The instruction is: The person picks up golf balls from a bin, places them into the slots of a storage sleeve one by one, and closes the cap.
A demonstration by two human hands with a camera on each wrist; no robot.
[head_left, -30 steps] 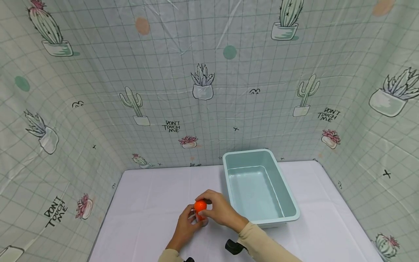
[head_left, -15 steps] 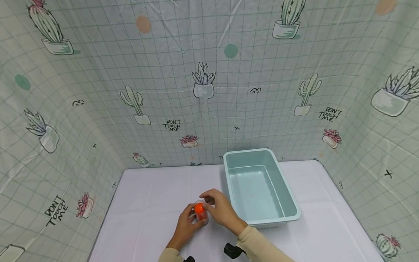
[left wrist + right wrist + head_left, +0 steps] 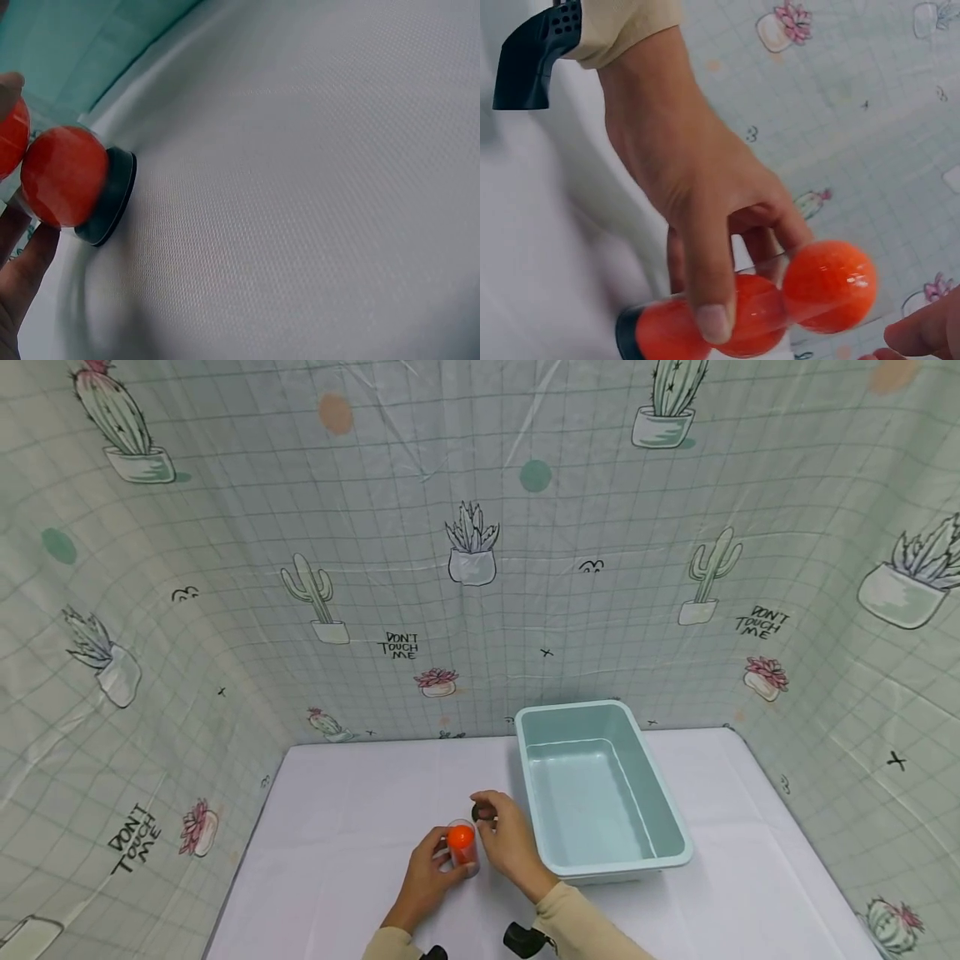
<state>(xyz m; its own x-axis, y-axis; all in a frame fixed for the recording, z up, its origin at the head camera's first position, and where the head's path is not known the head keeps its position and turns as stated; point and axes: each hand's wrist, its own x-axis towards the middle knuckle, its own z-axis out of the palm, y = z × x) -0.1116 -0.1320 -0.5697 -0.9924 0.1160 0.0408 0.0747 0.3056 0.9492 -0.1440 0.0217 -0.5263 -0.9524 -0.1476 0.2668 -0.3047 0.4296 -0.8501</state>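
My left hand (image 3: 426,881) grips a clear tube (image 3: 468,858) that holds several stacked orange balls. In the right wrist view, the top ball (image 3: 829,286) sits at the tube's mouth, and the left thumb presses along the wall beside the middle ball (image 3: 754,322). A dark base (image 3: 628,332) closes the other end; the left wrist view shows this base (image 3: 112,199) close to the cloth. Just right of the tube, my right hand (image 3: 516,842) has curled fingers around a small dark round thing (image 3: 476,812), mostly hidden. Its fingertips (image 3: 922,330) are apart from the top ball.
A pale green rectangular bin (image 3: 596,868) stands right of the hands, close to the right wrist. White cloth (image 3: 337,827) covers the table. Cactus-print fabric (image 3: 420,568) hangs behind and on both sides. A black wrist-camera mount (image 3: 525,939) sits by the right sleeve.
My right hand has let go of the top orange ball and drawn back to the right. The ball sits lower at the tube's mouth. My left hand keeps its grip in place.
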